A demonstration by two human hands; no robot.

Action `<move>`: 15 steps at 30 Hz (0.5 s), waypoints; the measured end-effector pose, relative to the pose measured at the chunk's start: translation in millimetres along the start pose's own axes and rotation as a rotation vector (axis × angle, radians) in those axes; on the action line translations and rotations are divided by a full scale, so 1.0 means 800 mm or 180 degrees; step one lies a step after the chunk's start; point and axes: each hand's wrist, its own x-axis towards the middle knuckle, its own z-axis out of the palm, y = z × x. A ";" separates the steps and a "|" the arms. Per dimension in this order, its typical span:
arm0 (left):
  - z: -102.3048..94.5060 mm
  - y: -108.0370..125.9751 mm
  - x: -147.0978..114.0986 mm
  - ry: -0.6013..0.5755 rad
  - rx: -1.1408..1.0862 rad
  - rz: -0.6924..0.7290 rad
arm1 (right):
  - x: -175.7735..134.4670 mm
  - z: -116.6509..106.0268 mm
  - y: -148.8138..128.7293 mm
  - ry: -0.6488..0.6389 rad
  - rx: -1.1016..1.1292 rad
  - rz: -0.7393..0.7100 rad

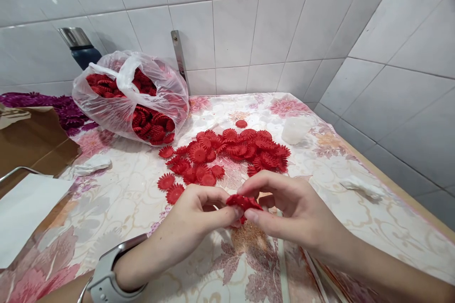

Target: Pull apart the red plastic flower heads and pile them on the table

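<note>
Between my two hands is a red fabric flower (244, 202), its petals bunched and partly covered by my fingers. My left hand (204, 210) pinches it from the left with thumb and fingers. From the right, my right hand (284, 208) grips its edge between thumb and index finger, the other fingers curled behind. Just beyond the hands lies a loose heap of flat red petal discs (231, 149) with toothed rims, spread over the floral tablecloth (138, 203).
A clear plastic bag (170, 85) full of red petal pieces stands behind left, near a dark blue bottle (83, 54). Purple flowers (64, 109), brown paper (39, 139) and a white sheet (31, 213) lie left. A whitish translucent lump (295, 129) and crumpled tissue (362, 187) lie right.
</note>
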 end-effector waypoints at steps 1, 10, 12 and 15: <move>0.000 -0.001 0.000 0.0019 0.0058 -0.0002 | 0.000 0.000 -0.001 -0.0015 0.0070 0.0075; 0.005 -0.004 0.000 0.0102 -0.0180 0.0123 | 0.003 0.004 -0.003 0.0281 0.1333 0.0924; 0.006 -0.003 0.000 0.0103 -0.0225 0.0165 | 0.004 0.004 -0.001 0.0259 0.1486 0.1038; 0.005 -0.003 0.000 0.0093 -0.0350 0.0218 | 0.004 0.004 0.000 0.0251 0.1601 0.1182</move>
